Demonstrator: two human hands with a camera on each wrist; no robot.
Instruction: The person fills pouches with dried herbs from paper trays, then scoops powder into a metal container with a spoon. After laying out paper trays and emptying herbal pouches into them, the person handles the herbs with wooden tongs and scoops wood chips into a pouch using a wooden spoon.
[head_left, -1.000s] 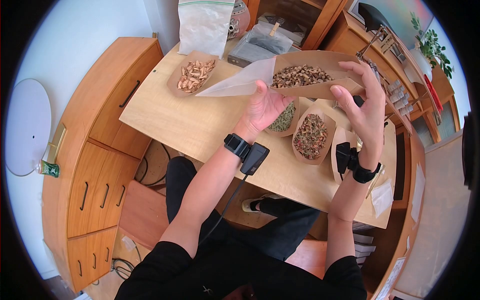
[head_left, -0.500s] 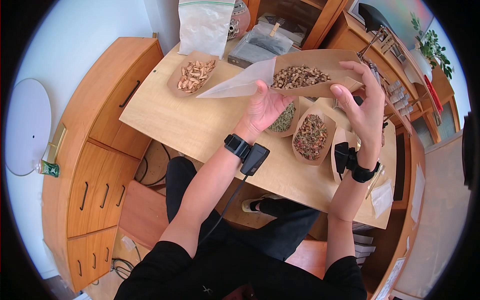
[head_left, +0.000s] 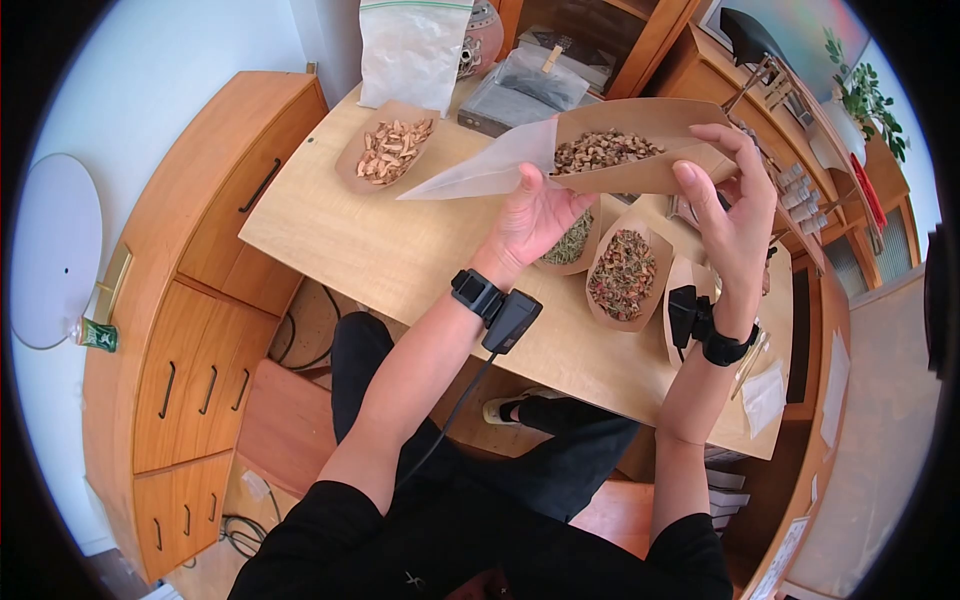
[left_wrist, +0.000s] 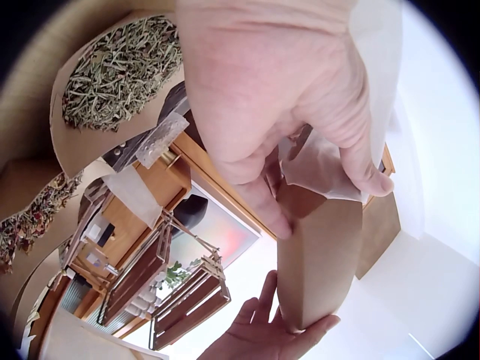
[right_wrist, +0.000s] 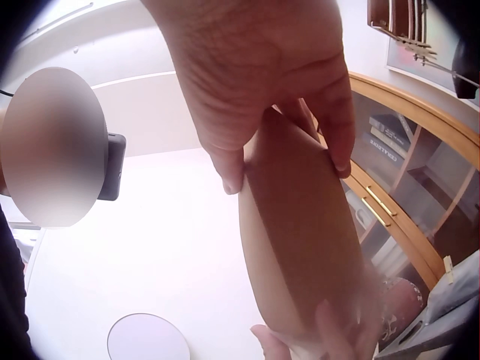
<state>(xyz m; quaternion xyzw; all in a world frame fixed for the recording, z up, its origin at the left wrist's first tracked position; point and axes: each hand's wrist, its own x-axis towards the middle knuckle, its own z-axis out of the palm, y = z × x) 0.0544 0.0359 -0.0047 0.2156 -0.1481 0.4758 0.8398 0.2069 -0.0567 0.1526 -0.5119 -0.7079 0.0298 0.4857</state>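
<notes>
A brown paper tray [head_left: 640, 180] of chopped dried brown herb pieces [head_left: 605, 151] is held above the table. A translucent white bag [head_left: 490, 165] fits around its left end. My left hand [head_left: 535, 218] holds the bag's mouth against that end, thumb on one side and fingers beneath; the left wrist view shows the bag [left_wrist: 322, 169] between thumb and fingers. At the opposite end, my right hand [head_left: 728, 205] grips the tray; in the right wrist view its thumb and fingers span the sides of the tray [right_wrist: 300, 225]. The pieces lie toward the bag end.
On the table [head_left: 400, 260] stand paper trays of green herb [head_left: 570, 240], mixed reddish herb [head_left: 622, 275] and pale slices [head_left: 392, 150]. A zip bag [head_left: 412, 55] and a grey box [head_left: 490, 105] stand behind. A wooden rack [head_left: 790, 185] is at the right.
The tray's right end has risen slightly with my right hand, so it slopes more toward the bag. The herb pieces have shifted a little toward the bag end. Both hands keep their hold.
</notes>
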